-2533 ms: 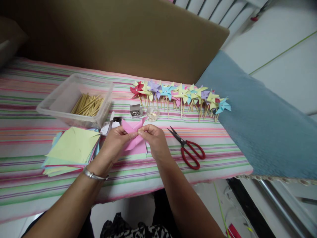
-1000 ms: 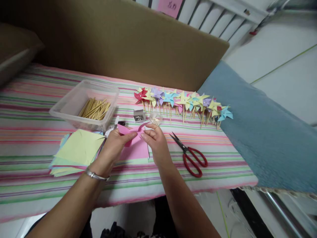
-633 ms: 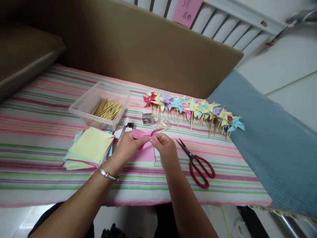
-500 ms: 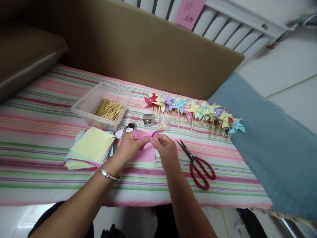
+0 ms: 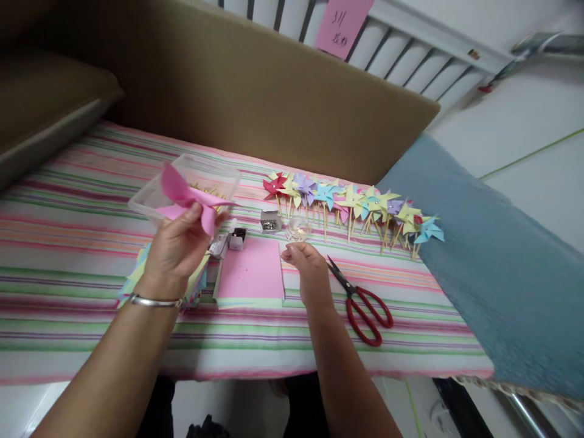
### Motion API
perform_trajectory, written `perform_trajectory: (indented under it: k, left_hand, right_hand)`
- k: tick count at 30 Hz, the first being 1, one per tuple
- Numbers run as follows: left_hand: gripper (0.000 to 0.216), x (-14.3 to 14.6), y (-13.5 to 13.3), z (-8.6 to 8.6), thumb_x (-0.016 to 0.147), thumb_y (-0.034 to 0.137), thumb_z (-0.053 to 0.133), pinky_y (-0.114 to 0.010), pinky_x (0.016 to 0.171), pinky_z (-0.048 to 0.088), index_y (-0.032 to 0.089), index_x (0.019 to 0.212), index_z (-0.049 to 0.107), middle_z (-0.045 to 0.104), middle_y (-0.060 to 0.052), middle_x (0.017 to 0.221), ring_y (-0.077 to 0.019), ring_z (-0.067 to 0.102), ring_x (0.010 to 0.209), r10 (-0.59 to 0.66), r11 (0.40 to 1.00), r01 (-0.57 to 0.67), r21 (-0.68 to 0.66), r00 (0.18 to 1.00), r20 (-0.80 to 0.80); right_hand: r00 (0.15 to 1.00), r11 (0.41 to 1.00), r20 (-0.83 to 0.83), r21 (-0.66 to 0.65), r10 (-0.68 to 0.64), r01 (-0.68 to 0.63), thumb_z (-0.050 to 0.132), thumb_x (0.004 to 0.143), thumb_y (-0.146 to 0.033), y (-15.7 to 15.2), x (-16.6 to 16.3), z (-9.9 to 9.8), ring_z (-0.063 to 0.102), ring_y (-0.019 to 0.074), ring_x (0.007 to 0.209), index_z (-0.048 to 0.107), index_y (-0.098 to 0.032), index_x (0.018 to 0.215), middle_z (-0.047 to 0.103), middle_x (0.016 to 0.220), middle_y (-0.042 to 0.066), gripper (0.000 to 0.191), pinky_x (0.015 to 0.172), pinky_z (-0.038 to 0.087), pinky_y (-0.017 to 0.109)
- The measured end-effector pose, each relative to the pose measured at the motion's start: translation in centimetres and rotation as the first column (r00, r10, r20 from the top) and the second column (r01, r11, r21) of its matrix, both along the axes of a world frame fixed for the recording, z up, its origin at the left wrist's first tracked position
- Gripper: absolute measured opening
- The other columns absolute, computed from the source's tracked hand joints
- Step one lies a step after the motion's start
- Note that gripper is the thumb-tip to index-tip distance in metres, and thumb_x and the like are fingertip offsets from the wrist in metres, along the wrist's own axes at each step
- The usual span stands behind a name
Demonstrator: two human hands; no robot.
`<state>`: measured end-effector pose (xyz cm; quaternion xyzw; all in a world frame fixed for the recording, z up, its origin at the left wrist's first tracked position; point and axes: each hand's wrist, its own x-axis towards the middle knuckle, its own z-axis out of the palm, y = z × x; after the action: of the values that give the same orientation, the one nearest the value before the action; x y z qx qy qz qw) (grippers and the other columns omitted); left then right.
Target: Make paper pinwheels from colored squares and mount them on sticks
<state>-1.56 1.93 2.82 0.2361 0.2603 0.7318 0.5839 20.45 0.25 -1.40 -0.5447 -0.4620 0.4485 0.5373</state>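
Observation:
My left hand pinches a pink paper pinwheel, its corners folded in toward the middle. It is raised over the front of a clear plastic box of thin wooden sticks, hiding part of it. My right hand has its thumb and fingers pinched together just in front of a small clear dish; whether anything is between the fingertips I cannot make out. A small open box of metal bits stands beside the dish. Pink paper sheets lie flat between my hands.
Red-handled scissors lie right of my right hand. Several finished pinwheels on sticks stand in a row behind. Coloured paper squares lie under my left wrist. Small boxes sit at the pink sheets' back edge. A brown board rises behind.
My hands have come apart. The left has carried the folded pink paper left and up to the stick box; the right has let go of the paper and stays near the dish.

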Motion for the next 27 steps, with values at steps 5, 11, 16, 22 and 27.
perform_trajectory:
  k: [5, 11, 16, 22, 27]
  left_hand:
    - [0.014, -2.5, 0.3, 0.5, 0.078, 0.018, 0.064, -0.034, 0.087, 0.053, 0.02, 0.064, 0.064, 0.067, 0.003, 0.064, -0.0127, 0.065, 0.074, 0.123, 0.992, -0.123, -0.008, 0.984, 0.131]
    - [0.018, -4.0, 0.7, 0.6, 0.078, 0.013, 0.063, -0.034, 0.088, 0.052, 0.021, 0.061, 0.062, 0.068, 0.005, 0.065, -0.01, 0.064, 0.071, 0.198, 0.979, -0.204, -0.004, 0.949, 0.247]
    - [0.02, -6.3, 0.2, 1.5, 0.08, 0.013, 0.06, -0.034, 0.086, 0.052, 0.02, 0.061, 0.061, 0.067, 0.006, 0.063, -0.0082, 0.062, 0.067, 0.282, 0.954, -0.3, -0.001, 0.894, 0.35]
    - [0.021, -8.1, -0.2, 1.8, 0.081, 0.016, 0.06, -0.029, 0.083, 0.052, 0.023, 0.061, 0.061, 0.066, 0.009, 0.063, -0.0075, 0.062, 0.065, 0.32, 0.944, -0.328, -0.043, 0.872, 0.371]
    - [0.019, -9.0, -0.2, 1.7, 0.079, 0.014, 0.062, -0.028, 0.08, 0.053, 0.022, 0.061, 0.06, 0.065, 0.008, 0.064, -0.0074, 0.061, 0.064, 0.324, 0.942, -0.33, -0.058, 0.854, 0.407]
  right_hand:
    - [0.985, 0.997, 0.16, -0.005, 0.071, -0.071, 0.06, 0.078, -0.034, -0.2, -1.0, -0.6, 0.058, 0.015, 0.072, 0.064, -0.018, 0.077, 0.063, 0.07, 0.0, 0.016, 0.074, 0.044, 0.03]
    - [0.968, 0.996, 0.232, -0.006, 0.093, -0.094, 0.06, 0.077, -0.031, -0.4, -2.1, -1.4, 0.056, 0.0152, 0.069, 0.063, -0.018, 0.075, 0.062, 0.068, 0.0, 0.014, 0.069, 0.044, 0.029]
    - [0.924, 0.977, 0.368, 0.137, 0.102, -0.162, 0.059, 0.078, -0.029, 0.6, -4.4, 1.9, 0.058, 0.0162, 0.072, 0.064, -0.018, 0.076, 0.063, 0.072, 0.001, 0.012, 0.071, 0.045, 0.029]
    - [0.71, 0.808, 0.675, 0.297, 0.2, -0.509, 0.057, 0.081, -0.024, 6.0, -11.7, 7.1, 0.06, 0.0162, 0.082, 0.068, -0.021, 0.083, 0.067, 0.086, 0.002, 0.012, 0.077, 0.045, 0.028]
    - [0.251, 0.673, 0.916, -0.029, 0.314, -0.739, 0.057, 0.078, -0.014, 11.9, -19.0, 5.5, 0.059, 0.0163, 0.083, 0.071, -0.019, 0.081, 0.069, 0.084, 0.002, 0.015, 0.076, 0.041, 0.026]
